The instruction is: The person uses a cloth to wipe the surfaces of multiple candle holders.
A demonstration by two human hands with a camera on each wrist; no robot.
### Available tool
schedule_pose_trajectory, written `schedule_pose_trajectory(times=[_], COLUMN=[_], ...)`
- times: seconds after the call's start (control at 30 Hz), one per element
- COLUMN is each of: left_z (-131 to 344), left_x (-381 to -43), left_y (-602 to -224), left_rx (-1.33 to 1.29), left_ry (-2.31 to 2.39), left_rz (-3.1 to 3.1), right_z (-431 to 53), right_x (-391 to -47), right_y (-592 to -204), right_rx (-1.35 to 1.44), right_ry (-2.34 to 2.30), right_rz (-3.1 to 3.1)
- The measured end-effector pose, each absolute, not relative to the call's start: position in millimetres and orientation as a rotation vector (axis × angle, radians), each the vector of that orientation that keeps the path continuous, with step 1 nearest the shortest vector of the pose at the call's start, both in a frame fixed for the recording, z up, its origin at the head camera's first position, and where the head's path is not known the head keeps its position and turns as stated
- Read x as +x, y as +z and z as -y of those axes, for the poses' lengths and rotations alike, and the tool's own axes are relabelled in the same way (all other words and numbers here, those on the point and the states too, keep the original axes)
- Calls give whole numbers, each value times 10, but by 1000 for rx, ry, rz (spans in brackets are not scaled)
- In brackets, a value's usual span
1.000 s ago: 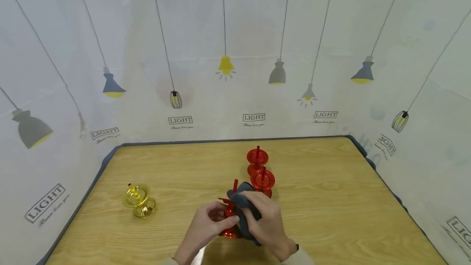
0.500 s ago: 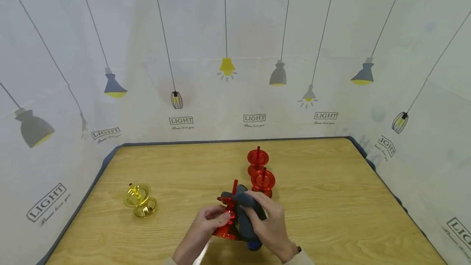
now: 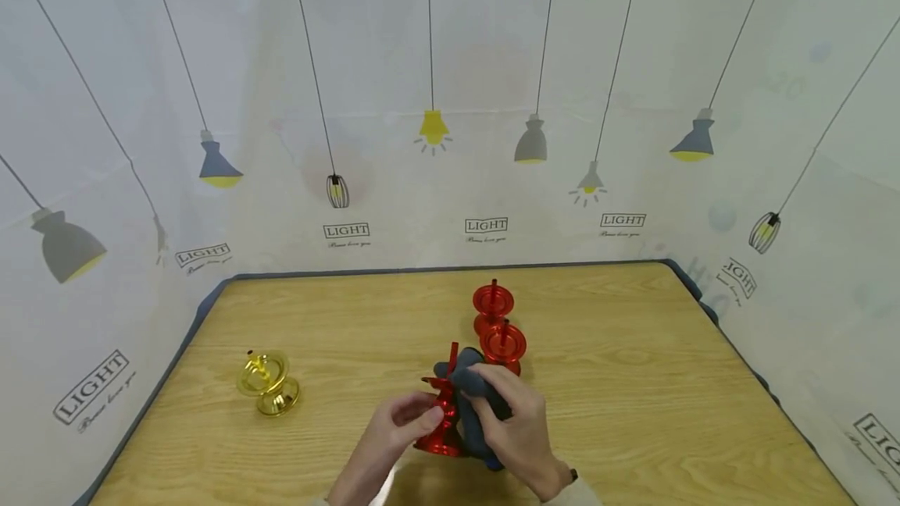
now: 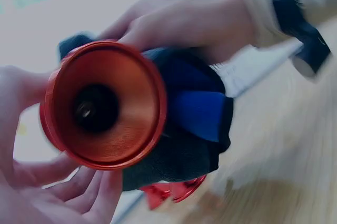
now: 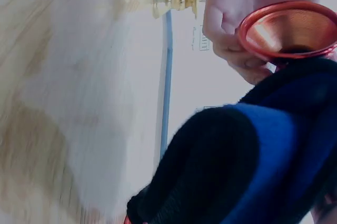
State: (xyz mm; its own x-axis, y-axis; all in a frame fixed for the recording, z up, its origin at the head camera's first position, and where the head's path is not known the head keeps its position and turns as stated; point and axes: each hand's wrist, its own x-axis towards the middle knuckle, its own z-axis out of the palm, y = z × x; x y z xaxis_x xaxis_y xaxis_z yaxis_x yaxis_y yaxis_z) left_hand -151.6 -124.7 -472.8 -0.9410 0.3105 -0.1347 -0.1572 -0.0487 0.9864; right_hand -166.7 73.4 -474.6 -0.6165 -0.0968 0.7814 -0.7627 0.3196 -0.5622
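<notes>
My left hand holds a shiny red candlestick by its stem, a little in front of the body. The candlestick tilts slightly, its spike and dish upward. In the left wrist view the hollow underside of its base faces the camera. A folded dark grey cloth with a bright blue inner side is gripped in my right hand. The cloth lies against the candlestick's right side and hides part of the dish and stem.
Two more red candlesticks, a far one and a nearer one, stand just beyond my right hand. A gold candlestick stands at the left on the wooden table. Lamp-printed sheets enclose the table's back and sides.
The held candlestick's base swung out to the left, then partly back, its tilt changing slightly. The cloth shifted with the right hand along its side. The standing candlesticks stay put.
</notes>
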Motion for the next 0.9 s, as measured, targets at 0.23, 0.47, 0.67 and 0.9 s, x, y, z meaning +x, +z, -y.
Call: schedule_pose_trajectory(times=[0.23,0.47,0.67,0.9], left_z=[1113,1183,1281,1298], left_x=[-1467,-1511,-1541,-1594], left_y=[-4620,-4643,-4746,-4851], left_rx=[34,67,273,444], left_ry=[1982,2058,2187,2178], left_rz=[-2261,-2127,-1727,-1328], right_z=[-737,-717,-720,-735], right_x=[-1665,-1650,-1635,-1622], right_y=[-4677,-4689,-4768,-4814], right_rx=[844,841,766,686], right_ry=[1235,1295,1399,1531], right_rz=[1922,1898,1915,1946])
